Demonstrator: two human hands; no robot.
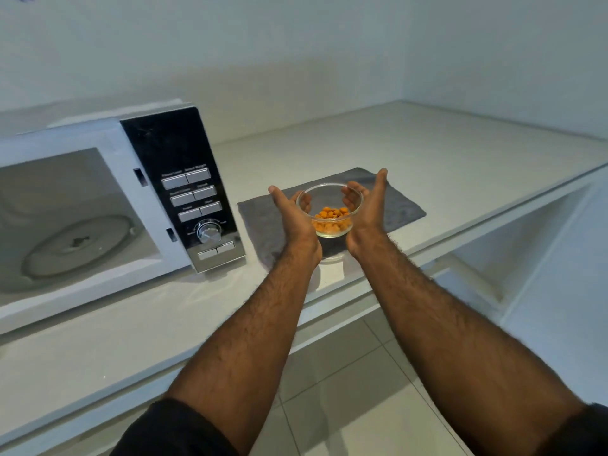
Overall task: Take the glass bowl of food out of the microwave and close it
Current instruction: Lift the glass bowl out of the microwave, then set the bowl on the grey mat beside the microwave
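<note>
A clear glass bowl (pixel 330 205) with orange food pieces in it is held between my two hands, a little above a grey cloth (pixel 399 212) on the white counter. My left hand (pixel 293 214) cups the bowl's left side and my right hand (pixel 366 209) cups its right side, thumbs pointing up. A shadow lies on the cloth below the bowl. To the left stands the white microwave (pixel 108 149) with its cavity open and only the glass turntable (pixel 77 245) inside. Its door is outside the view.
The microwave's black control panel (pixel 190 192) with buttons and a dial faces me, close to the left of the cloth. The white counter (pixel 460 153) runs right to a corner of the walls. Below its front edge are an open shelf and a tiled floor.
</note>
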